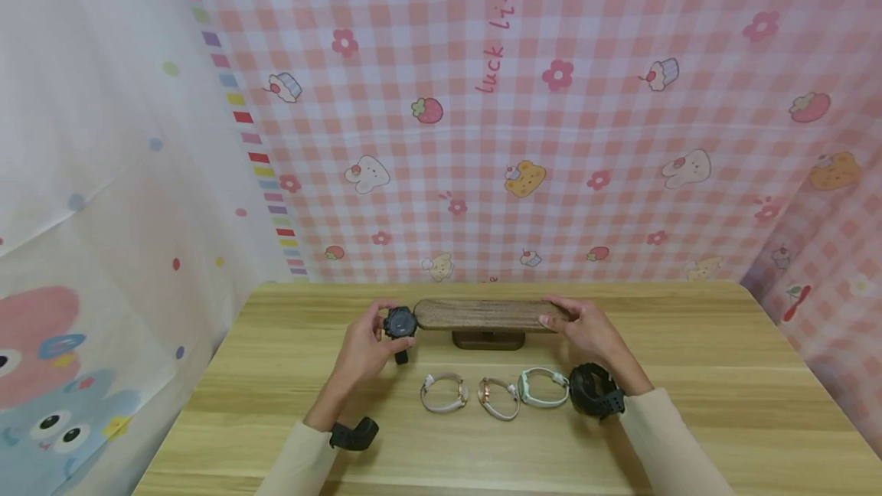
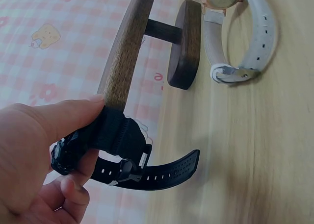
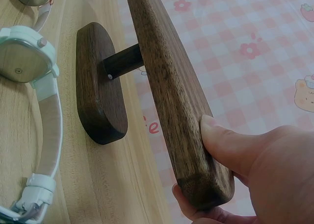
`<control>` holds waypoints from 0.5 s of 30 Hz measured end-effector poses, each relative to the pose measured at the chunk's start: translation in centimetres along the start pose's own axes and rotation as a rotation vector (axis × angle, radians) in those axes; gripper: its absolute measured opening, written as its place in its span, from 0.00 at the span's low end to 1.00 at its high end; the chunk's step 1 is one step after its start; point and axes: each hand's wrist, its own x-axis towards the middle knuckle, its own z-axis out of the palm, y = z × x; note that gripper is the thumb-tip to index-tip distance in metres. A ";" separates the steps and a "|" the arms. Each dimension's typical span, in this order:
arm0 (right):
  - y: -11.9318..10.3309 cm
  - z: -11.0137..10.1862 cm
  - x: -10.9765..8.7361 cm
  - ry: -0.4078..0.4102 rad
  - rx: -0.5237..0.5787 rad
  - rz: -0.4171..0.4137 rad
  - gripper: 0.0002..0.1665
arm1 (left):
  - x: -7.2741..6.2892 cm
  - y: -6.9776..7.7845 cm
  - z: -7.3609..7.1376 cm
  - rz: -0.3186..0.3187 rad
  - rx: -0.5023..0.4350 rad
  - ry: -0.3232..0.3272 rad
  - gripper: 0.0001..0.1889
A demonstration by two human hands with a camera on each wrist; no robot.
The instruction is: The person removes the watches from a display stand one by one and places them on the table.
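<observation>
My left hand (image 1: 367,344) pinches a black watch (image 1: 400,322) by its case at the left end of a dark wooden display stand (image 1: 485,315). Its buckled strap (image 2: 162,179) forms a loop right at the bar's end in the left wrist view, with the strap tail sticking out. At the bar's other end my right hand (image 1: 586,325) grips the wood, thumb on one face and fingers behind. The bar sits on a short post above an oblong base (image 3: 100,87), which stands on the table.
In front of the stand lie two watches with pale straps, one left (image 1: 444,393) and one central (image 1: 499,398), a mint-green watch (image 1: 544,388) and a large black watch (image 1: 596,390) near my right forearm. Patterned cloth hangs behind the wooden table (image 1: 427,461).
</observation>
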 end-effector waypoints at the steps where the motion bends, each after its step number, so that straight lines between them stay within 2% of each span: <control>1: 0.0 0.0 0.0 0.000 0.003 0.002 0.31 | -0.1 -0.1 -0.1 0.000 0.003 0.000 0.30; 8: 0.1 0.0 0.0 -0.006 0.017 0.021 0.32 | -1.0 -0.6 -0.7 0.001 0.036 -0.001 0.29; 15: 0.0 -0.1 0.0 -0.009 0.001 0.029 0.32 | -2.1 -0.6 -1.5 0.053 0.095 -0.012 0.31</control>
